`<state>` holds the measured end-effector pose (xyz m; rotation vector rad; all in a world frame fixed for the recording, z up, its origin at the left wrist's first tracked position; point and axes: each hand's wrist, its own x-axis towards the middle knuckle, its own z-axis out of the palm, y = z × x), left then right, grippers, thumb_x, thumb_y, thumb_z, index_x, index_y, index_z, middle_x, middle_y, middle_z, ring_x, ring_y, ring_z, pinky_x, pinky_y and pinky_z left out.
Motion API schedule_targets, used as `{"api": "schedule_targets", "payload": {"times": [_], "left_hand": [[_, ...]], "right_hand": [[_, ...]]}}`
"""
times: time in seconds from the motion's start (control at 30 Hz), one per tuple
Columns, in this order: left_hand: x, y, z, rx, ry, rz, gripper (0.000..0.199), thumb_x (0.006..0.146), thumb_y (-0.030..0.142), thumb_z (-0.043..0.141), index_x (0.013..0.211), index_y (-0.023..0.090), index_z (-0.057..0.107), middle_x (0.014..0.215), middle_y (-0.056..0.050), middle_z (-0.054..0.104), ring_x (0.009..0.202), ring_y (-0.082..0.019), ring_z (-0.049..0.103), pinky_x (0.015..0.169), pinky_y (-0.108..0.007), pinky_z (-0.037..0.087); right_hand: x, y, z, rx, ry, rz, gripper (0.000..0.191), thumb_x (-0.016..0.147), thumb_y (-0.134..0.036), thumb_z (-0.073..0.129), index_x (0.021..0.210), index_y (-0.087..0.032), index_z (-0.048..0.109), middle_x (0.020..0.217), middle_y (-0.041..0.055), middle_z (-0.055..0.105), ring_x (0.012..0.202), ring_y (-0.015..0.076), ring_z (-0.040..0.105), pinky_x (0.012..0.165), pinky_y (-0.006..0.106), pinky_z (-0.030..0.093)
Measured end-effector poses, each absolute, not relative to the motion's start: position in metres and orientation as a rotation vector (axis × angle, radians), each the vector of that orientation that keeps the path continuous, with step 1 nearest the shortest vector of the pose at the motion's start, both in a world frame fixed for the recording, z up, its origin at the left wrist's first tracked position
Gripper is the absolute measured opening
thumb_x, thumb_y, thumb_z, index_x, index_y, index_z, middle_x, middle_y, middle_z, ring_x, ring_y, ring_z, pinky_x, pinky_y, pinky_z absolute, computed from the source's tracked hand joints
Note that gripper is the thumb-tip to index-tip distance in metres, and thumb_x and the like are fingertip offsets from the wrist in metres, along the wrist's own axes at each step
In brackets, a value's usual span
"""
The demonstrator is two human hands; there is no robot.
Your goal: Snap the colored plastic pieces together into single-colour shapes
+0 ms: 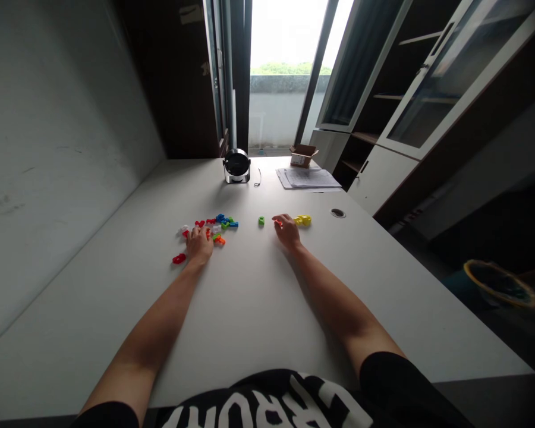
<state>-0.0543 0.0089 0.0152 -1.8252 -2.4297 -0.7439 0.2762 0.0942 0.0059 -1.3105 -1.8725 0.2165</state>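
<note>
Small chunky plastic blocks (218, 226): red, blue, green, orange, plus some whitish, maybe clear. Chunky yellow plastic block (302, 220). Black cotton shirt (245, 386), white block lettering. Plain white tabletop (258, 309).

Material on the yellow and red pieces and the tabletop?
Yellow piece: likely moulded plastic, glossy, with saturated colour and bright highlights. Red piece: same look, probably glossy plastic going by its sheen. Tabletop: probably white laminate, smooth with a soft matte sheen; painted board can't be ruled out.
</note>
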Motion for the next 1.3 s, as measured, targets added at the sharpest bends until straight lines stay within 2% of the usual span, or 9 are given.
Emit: {"api": "schedule_targets", "payload": {"times": [0.23,0.53,0.67,0.83,0.93,1.1,1.3], "left_hand": [[-0.054,0.009,0.019,-1.899,-2.449,-0.734,0.038,0.095,0.04,0.051,0.125,0.021,0.064,0.123,-0.015,0.066,0.114,-0.032,0.06,0.097,-0.043,0.046],[-0.052,0.004,0.021,-1.97,-2.408,-0.703,0.029,0.089,0.026,0.055,0.115,0.023,0.068,0.113,-0.013,0.069,0.105,-0.03,0.063,0.093,-0.041,0.046],[-0.054,0.004,0.02,-1.968,-2.377,-0.715,0.028,0.09,0.027,0.055,0.115,0.024,0.067,0.111,-0.012,0.07,0.102,-0.028,0.063,0.091,-0.039,0.048],[-0.054,0.006,0.018,-1.895,-2.374,-0.75,0.021,0.09,0.028,0.056,0.104,0.023,0.07,0.107,-0.013,0.067,0.107,-0.032,0.06,0.093,-0.043,0.048],[-0.052,0.007,0.019,-1.854,-2.402,-0.765,0.018,0.089,0.028,0.056,0.099,0.023,0.07,0.111,-0.014,0.065,0.114,-0.034,0.057,0.098,-0.046,0.046],[-0.049,0.006,0.022,-1.83,-2.387,-0.855,0.021,0.091,0.029,0.055,0.106,0.022,0.068,0.122,-0.015,0.062,0.118,-0.033,0.056,0.104,-0.047,0.043],[-0.047,0.003,0.025,-1.841,-2.438,-0.853,0.019,0.09,0.03,0.057,0.106,0.021,0.065,0.115,-0.013,0.066,0.115,-0.033,0.058,0.101,-0.046,0.043]], "right_hand": [[0.264,0.084,0.01,-1.227,-1.972,0.286,0.024,0.095,-0.022,0.049,0.103,-0.023,0.071,0.107,0.006,0.069,0.085,0.0192,0.065,0.081,0.032,0.052],[0.258,0.084,0.006,-1.197,-2.037,0.31,0.022,0.096,-0.025,0.05,0.098,-0.025,0.071,0.1,0.003,0.071,0.08,0.0177,0.064,0.079,0.03,0.051],[0.258,0.084,0.005,-1.22,-2.052,0.32,0.02,0.096,-0.025,0.051,0.098,-0.024,0.071,0.099,0.0024,0.071,0.077,0.0166,0.064,0.08,0.03,0.051],[0.258,0.085,0.005,-1.249,-2.063,0.34,0.02,0.095,-0.025,0.052,0.098,-0.024,0.071,0.099,0.0026,0.072,0.077,0.017,0.063,0.08,0.03,0.05],[0.258,0.085,0.005,-1.241,-2.063,0.345,0.02,0.095,-0.024,0.052,0.097,-0.025,0.071,0.098,0.0021,0.072,0.076,0.0169,0.063,0.08,0.03,0.05],[0.256,0.084,0.005,-1.239,-2.085,0.343,0.021,0.095,-0.023,0.051,0.098,-0.025,0.071,0.096,0.0023,0.072,0.077,0.0173,0.063,0.081,0.03,0.05],[0.25,0.077,0.009,-1.212,-2.116,0.374,0.024,0.095,-0.025,0.051,0.105,-0.025,0.073,0.1,0.0033,0.074,0.08,0.0176,0.064,0.084,0.034,0.051]]}}
